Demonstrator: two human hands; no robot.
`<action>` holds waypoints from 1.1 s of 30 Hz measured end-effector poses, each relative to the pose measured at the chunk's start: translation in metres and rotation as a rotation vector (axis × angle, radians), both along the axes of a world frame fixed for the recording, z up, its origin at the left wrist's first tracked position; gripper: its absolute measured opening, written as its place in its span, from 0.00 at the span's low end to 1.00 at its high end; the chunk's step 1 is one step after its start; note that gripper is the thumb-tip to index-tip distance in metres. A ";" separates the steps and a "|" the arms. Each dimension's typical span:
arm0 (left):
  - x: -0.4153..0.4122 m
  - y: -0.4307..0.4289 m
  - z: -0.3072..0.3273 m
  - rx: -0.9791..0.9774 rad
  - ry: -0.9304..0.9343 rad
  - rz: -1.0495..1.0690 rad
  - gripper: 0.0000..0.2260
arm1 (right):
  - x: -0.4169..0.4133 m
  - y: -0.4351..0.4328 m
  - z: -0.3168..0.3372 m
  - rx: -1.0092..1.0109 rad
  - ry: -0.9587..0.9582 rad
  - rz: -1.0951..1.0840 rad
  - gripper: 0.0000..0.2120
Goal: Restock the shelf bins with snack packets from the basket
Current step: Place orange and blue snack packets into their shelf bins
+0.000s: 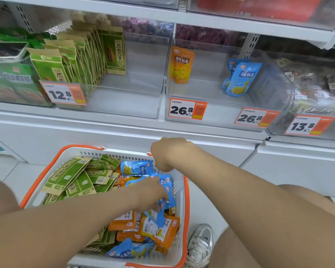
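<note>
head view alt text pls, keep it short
A person's left hand reaches among blue packets in a white basket while the right hand rests at its rim. Above, clear shelf bins hold few packets.

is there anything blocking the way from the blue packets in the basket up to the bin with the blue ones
Nothing visible does. The blue snack packets lie on top in the white orange-rimmed basket, under the left hand; the clear plastic shelf bin above is open-topped and nearly empty.
</note>
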State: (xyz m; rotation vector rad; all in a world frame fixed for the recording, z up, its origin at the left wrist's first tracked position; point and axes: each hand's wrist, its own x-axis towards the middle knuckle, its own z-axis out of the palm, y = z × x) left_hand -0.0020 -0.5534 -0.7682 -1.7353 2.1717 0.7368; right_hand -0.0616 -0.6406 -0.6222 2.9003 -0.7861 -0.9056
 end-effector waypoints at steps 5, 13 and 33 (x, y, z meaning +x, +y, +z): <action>0.036 -0.019 0.035 0.046 0.563 0.485 0.08 | -0.006 -0.012 0.023 0.010 0.007 -0.001 0.11; 0.043 -0.031 0.079 -0.020 1.372 1.141 0.13 | -0.016 -0.038 0.045 0.357 -0.241 -0.181 0.18; -0.004 -0.058 0.191 -0.801 1.004 0.792 0.20 | -0.048 -0.064 0.098 -0.155 -1.122 -0.285 0.04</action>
